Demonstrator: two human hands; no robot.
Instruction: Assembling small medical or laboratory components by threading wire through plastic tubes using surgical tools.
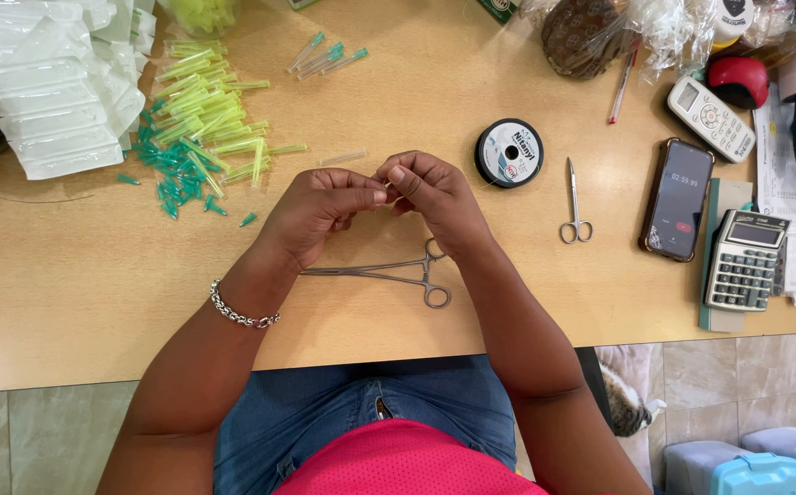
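Both grips meet above the middle of the bench (68, 302): the left hand (320, 209) and the right hand (434, 194) pinch fingertip to fingertip on something too thin to make out, perhaps fine thread or a small needle.

At ten o'clock from the hands lies a heap of green and yellow needle caps (198, 128), light and stiff, apt to roll. A clear tube (341, 158) lies just at twelve o'clock.

At six o'clock rest steel forceps (389, 271), rigid and best taken by the ring handles. At two o'clock stands a thread spool (509, 153); its line looks slippery and limp, so I judge a tight fingertip pinch suits it. Small scissors (576, 206) lie at three o'clock.
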